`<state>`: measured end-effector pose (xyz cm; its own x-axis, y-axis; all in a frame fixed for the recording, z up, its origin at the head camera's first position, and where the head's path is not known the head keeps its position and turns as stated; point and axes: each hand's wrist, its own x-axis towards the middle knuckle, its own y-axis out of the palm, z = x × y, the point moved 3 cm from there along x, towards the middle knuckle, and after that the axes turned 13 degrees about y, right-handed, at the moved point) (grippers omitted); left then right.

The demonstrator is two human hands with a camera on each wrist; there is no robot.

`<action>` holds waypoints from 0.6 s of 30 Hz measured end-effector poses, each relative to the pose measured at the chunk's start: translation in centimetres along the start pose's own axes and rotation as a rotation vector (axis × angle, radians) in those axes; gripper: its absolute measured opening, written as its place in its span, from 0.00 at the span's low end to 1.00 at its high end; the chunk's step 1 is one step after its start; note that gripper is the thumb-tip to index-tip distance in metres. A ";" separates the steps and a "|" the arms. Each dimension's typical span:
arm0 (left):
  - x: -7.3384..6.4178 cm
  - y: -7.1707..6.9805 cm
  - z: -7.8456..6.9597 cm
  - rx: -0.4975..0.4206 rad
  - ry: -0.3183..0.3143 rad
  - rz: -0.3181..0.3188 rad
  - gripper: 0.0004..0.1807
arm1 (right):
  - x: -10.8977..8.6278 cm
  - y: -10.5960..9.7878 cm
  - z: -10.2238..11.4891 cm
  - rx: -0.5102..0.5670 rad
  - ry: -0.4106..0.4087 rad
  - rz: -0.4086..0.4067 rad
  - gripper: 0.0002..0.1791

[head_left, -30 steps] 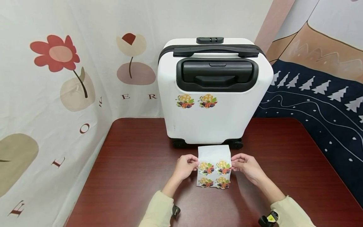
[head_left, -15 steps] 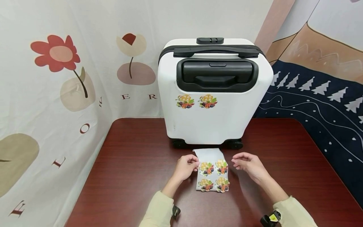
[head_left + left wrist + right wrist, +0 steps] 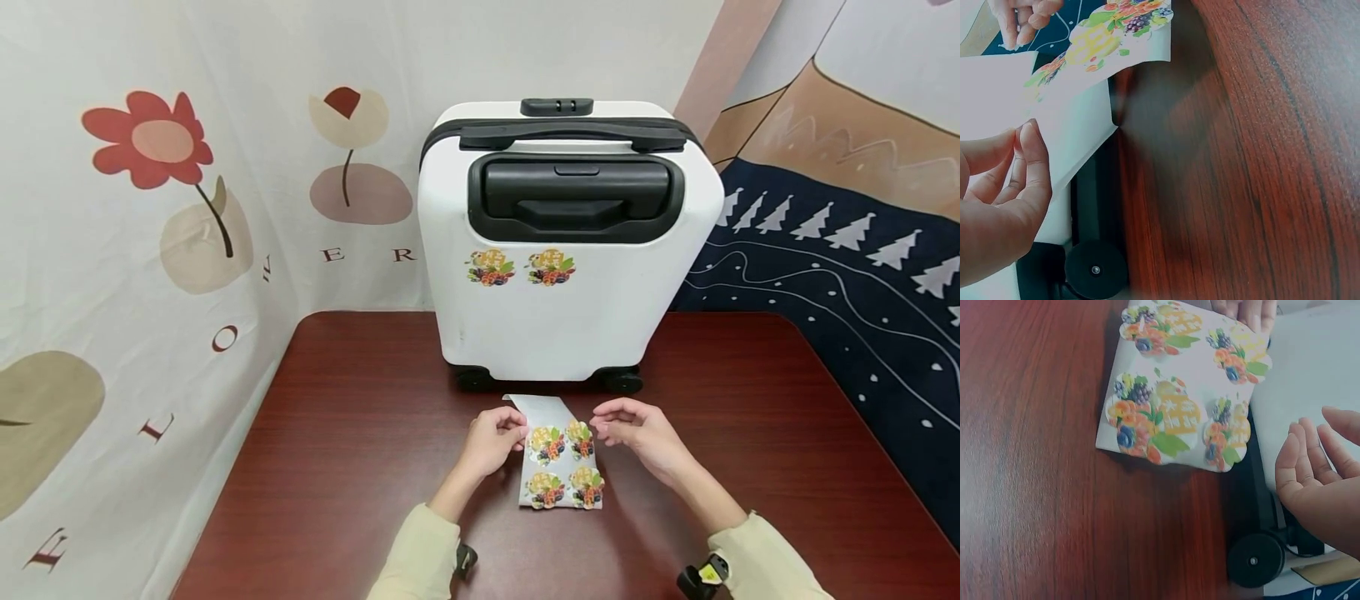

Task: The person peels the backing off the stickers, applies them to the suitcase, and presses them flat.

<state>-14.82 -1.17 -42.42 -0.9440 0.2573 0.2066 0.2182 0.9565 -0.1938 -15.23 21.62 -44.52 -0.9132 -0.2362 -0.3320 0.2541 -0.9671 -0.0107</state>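
My left hand pinches the left edge of a white sticker sheet between thumb and fingertips. Several fruit stickers with yellow lettering sit on the sheet, some with edges overhanging its border. The sheet bends, its far left corner curling over. My right hand hovers just beyond the sheet's right edge; in the right wrist view its thumb and fingers are loosely bent and parted, with nothing between them. Behind stands a white suitcase, bearing two matching fruit stickers below its black handle recess.
The suitcase's black wheels rest on the dark red wooden table, close behind the sheet. A white curtain with flower prints hangs at the back and left, a navy tree-patterned cloth at the right.
My right hand has let go of the sheet's right edge, moved away, then come back in closer. The sheet has curved and swung leftward at its far end. My left hand keeps its pinch.
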 end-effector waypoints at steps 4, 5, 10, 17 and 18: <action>0.1 0.1 -0.2 -0.014 0.011 0.004 0.02 | 0.4 0.7 -0.4 -0.035 0.005 0.015 0.12; 0.1 0.1 -0.3 -0.015 0.011 0.004 0.02 | 0.6 0.8 -0.5 -0.051 0.006 0.018 0.13; 0.5 0.4 1.8 -0.003 0.016 0.005 0.03 | 0.9 1.5 -1.0 -0.099 -0.005 0.032 0.15; 0.8 0.9 3.9 0.005 0.016 0.011 0.03 | 1.1 2.3 -0.9 -0.097 -0.004 0.026 0.15; 0.8 0.9 3.9 0.005 0.019 0.013 0.03 | 1.1 2.4 -0.9 -0.104 -0.005 0.026 0.15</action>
<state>-16.32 -0.64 -46.22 -0.9363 0.2719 0.2223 0.2287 0.9524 -0.2014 -15.31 19.10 -45.78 -0.9076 -0.2616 -0.3283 0.3089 -0.9458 -0.1003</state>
